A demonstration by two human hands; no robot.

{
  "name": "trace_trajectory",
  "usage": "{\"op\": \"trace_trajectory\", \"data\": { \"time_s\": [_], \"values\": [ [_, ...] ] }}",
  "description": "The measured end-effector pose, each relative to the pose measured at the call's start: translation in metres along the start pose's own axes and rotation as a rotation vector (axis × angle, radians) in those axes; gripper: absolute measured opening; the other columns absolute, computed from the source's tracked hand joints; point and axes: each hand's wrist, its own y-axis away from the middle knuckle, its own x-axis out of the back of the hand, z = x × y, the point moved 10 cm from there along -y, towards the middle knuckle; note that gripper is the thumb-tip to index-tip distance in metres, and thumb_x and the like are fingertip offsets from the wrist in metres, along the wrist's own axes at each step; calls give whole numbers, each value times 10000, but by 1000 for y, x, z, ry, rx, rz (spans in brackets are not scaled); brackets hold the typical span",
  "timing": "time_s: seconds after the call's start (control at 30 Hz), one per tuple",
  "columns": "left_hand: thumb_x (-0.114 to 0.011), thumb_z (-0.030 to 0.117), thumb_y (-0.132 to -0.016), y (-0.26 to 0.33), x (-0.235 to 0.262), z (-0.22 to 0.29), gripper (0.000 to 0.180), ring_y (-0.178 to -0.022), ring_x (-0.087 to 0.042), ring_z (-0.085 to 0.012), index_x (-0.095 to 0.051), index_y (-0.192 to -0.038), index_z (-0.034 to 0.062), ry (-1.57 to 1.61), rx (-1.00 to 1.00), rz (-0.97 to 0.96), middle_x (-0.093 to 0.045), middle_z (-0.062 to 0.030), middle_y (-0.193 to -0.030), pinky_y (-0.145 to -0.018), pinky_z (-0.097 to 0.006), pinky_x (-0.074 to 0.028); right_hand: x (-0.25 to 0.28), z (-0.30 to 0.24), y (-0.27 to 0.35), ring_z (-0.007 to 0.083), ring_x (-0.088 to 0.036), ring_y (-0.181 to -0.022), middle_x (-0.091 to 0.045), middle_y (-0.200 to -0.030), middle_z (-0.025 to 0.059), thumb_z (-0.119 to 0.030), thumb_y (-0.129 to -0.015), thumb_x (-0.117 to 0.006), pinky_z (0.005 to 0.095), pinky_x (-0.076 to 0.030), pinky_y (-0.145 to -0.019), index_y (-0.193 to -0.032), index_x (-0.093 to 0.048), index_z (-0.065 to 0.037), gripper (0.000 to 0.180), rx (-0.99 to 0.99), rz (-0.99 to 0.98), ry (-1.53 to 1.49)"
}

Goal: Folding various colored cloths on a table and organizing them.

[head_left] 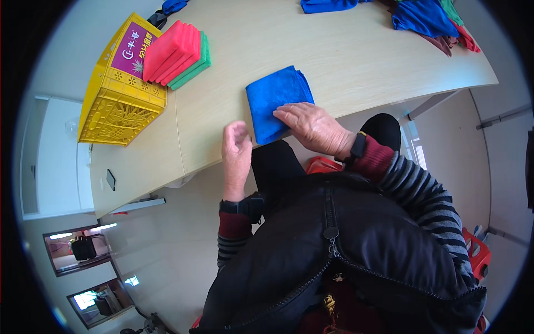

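Observation:
A blue cloth (pixel 270 100), folded into a rectangle, lies on the table near its front edge, with layered folds showing at its right side. My right hand (pixel 312 128) rests flat on the cloth's lower right part, fingers stretched out and close to one another. Just left of the cloth, my left hand (pixel 237 150) is raised by the table edge with loosely curled fingers and nothing visible in them. Those fingers are slightly blurred. Both wrists wear black bands.
A yellow plastic crate (pixel 125 106) stands at the left beside stacked red folded cloths (pixel 173 50) and green ones (pixel 194 69). Loose blue cloths (pixel 425 18) and other coloured ones lie at the far right. A dark flat phone-like object (pixel 110 180) sits at the left end of the table (pixel 233 50).

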Motion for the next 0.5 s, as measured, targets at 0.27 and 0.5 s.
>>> {"op": "trace_trajectory", "data": {
  "time_s": [0.27, 0.5],
  "values": [
    [-766, 7, -796, -54, -11, 40, 360, -1123, -610, -219, -633, -1129, 29, -163, -516, -52, -674, -65, -1021, -995, -332, -468, 61, 32, -26, 217, -672, -1039, -711, -1083, 102, -136, -974, -642, 320, -525, -912, -1240, -620, -8, 296, -456, -9, -761],
    [-757, 151, -905, -80, -10, 30, 268, -887, -590, -75, -635, -1091, 1, 369, -42, -424, -649, 5, -961, -838, -240, -493, 71, 87, -5, 177, -651, -1049, -700, -1119, 76, -257, -993, -657, 345, -507, -978, -1315, -617, -25, 398, -729, 169, -937]
  ]
}}
